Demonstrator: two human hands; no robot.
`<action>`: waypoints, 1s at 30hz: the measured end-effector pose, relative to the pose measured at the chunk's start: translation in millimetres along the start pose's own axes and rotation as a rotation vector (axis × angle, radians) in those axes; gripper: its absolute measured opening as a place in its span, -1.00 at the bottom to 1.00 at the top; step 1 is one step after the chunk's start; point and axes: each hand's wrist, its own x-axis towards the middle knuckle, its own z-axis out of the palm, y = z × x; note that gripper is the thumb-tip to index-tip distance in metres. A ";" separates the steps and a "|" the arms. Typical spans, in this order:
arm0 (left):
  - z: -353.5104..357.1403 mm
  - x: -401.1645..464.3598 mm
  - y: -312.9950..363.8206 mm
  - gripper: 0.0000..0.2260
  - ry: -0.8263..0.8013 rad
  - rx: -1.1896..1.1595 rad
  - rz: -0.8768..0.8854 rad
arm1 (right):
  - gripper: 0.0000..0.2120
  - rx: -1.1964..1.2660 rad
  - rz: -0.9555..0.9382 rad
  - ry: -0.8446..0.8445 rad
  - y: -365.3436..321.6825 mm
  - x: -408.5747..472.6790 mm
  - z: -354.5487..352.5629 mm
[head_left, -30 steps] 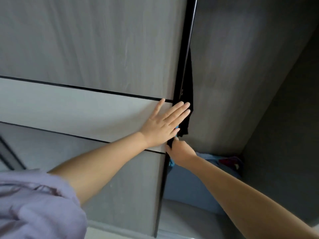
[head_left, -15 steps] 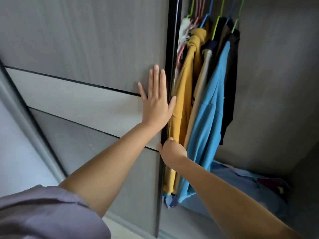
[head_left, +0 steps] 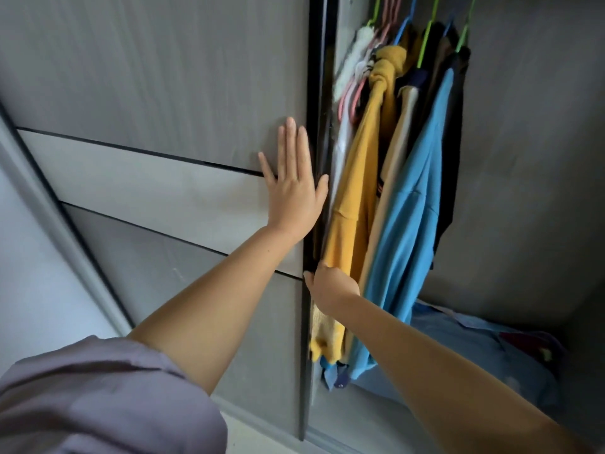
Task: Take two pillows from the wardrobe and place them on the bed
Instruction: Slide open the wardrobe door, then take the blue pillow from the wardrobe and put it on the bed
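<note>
A grey sliding wardrobe door [head_left: 157, 93] with a black edge fills the left of the view. My left hand [head_left: 294, 188] lies flat on the door's face, fingers straight and pointing up. Lower down, my right hand [head_left: 330, 286] curls its fingers around the door's black edge [head_left: 314, 224]. To the right the wardrobe stands open. At its bottom right lies a blue bundle of fabric [head_left: 474, 352]; I cannot tell whether it is a pillow.
Clothes hang inside on coloured hangers: a yellow garment [head_left: 357, 198], a beige one [head_left: 389, 198], a blue one [head_left: 412, 224] and a black one [head_left: 455, 152]. The grey inner wall [head_left: 530, 158] stands at the right. A pale wall [head_left: 29, 273] borders the door's left side.
The door has slid left under both hands, widening the gap. Hanging clothes that were hidden are now in view. My left hand turned from slanting to upright.
</note>
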 end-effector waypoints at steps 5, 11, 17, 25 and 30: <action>8.0 -33.5 34.5 -0.32 0.017 0.018 -0.001 | -0.70 0.030 0.104 -0.100 89.5 -55.4 21.3; 55.1 -126.2 146.1 -0.49 -0.268 -0.231 0.679 | -0.65 0.034 0.375 -0.136 242.9 -119.3 38.4; 108.8 -182.5 237.1 -0.51 -0.740 -0.392 0.567 | -0.57 0.028 0.487 -0.103 349.2 -165.1 59.9; 219.2 -226.5 257.6 -0.52 -1.105 -0.272 0.502 | -0.46 0.039 0.477 -0.212 413.4 -139.9 128.1; 318.5 -250.3 262.0 -0.48 -1.249 -0.154 0.457 | -0.41 0.079 0.510 -0.257 450.5 -78.5 184.1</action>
